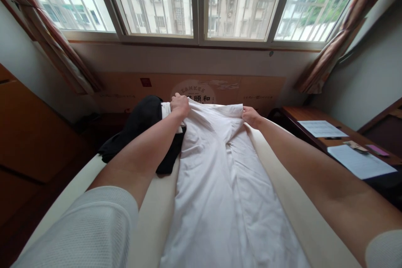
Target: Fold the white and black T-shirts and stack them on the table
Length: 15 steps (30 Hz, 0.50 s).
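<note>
White trousers (210, 167) lie lengthwise on a cream padded surface (150, 226), their waistband at the far end and the legs running toward me. My left hand (180, 105) is closed on the left corner of the waistband. At the opposite corner, my right hand (252, 117) pinches the waistband's edge, so the top is stretched between the two hands. Creases spread down from the waist and along the crotch. Beside my left forearm, partly covered by it, lies a bunched black garment (138, 121) with a bit of white cloth next to it.
Behind the far end stands a large printed cardboard panel (260, 88) against the wall, below barred windows (157, 0). A wooden desk (304, 114) with paper sheets (361, 161) is on the right. An orange-brown wooden cabinet (31, 130) stands on the left.
</note>
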Tool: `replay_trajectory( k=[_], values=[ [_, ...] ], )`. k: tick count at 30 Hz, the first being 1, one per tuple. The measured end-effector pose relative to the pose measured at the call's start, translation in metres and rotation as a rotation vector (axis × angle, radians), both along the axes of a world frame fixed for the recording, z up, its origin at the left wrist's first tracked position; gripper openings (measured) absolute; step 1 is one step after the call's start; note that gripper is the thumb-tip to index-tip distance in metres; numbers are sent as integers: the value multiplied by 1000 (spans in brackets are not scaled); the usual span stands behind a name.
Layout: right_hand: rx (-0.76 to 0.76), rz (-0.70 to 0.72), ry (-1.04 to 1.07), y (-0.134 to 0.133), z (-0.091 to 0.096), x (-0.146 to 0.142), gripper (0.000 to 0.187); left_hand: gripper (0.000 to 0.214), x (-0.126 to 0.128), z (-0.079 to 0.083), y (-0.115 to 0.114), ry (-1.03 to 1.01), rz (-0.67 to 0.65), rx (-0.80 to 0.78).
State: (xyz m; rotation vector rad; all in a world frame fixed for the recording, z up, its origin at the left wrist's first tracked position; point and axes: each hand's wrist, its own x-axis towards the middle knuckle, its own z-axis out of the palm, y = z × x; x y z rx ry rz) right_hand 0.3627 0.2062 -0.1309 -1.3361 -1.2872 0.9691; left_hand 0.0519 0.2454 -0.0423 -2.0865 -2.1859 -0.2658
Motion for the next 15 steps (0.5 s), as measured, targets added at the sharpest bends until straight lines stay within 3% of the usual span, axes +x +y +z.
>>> replay_trajectory(
  k=[4,6,8,11,14,15],
  values=[
    [-70,-89,-136,1,8,-2,56,43,-4,1,-3,72,1,14],
    [-20,-148,-229,-4,15,-4,70,44,-2,-3,-13,104,-93,61],
    [110,-132,-398,-15,22,-9,74,43,5,-11,-26,86,-287,79],
    [200,59,-674,-35,28,-23,52,43,24,-29,-46,17,-590,-88],
    [86,179,-914,-51,30,-33,15,52,39,-49,-60,12,-642,-226],
    [56,188,-977,-55,30,-34,20,56,42,-55,-62,16,-626,-229]
  ],
)
